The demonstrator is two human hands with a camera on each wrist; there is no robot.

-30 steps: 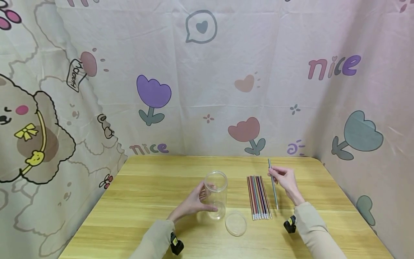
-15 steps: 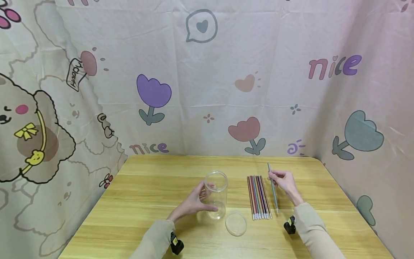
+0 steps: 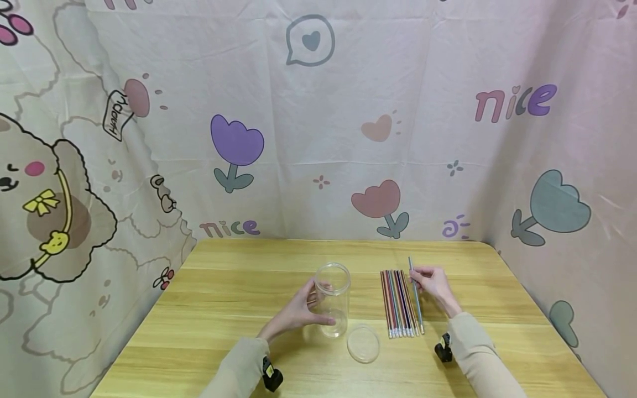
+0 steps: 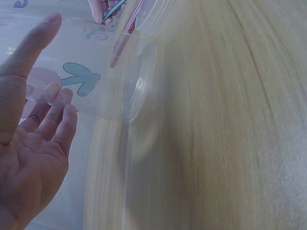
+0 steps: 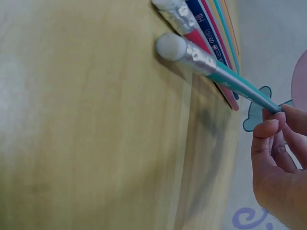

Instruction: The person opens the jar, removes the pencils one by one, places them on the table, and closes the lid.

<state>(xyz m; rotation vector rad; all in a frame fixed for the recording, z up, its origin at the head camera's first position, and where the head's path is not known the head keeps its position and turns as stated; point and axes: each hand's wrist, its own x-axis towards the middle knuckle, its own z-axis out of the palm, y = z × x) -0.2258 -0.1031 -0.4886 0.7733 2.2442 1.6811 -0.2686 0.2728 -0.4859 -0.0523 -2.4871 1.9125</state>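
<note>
A clear plastic jar (image 3: 332,304) stands upright without its lid on the wooden table. My left hand (image 3: 297,309) grips it from the left side, thumb in front and fingers behind, as the left wrist view also shows the hand (image 4: 43,120) around the jar (image 4: 105,72). Between thumb and fingertips my right hand (image 3: 434,284) pinches a teal pencil (image 3: 417,304). Its white eraser end (image 5: 172,46) points down near the table in the right wrist view. Just left of it lies a row of several pencils (image 3: 398,304), erasers toward me.
A round clear lid (image 3: 363,344) lies flat in front of the jar, to its right. The wooden table (image 3: 239,276) ends at a printed cloth backdrop (image 3: 318,138). Small black wrist cameras (image 3: 271,377) hang at both sleeves.
My right hand has brought the teal pencil down and left, closer to the row of pencils. The left hand and the jar have not moved.
</note>
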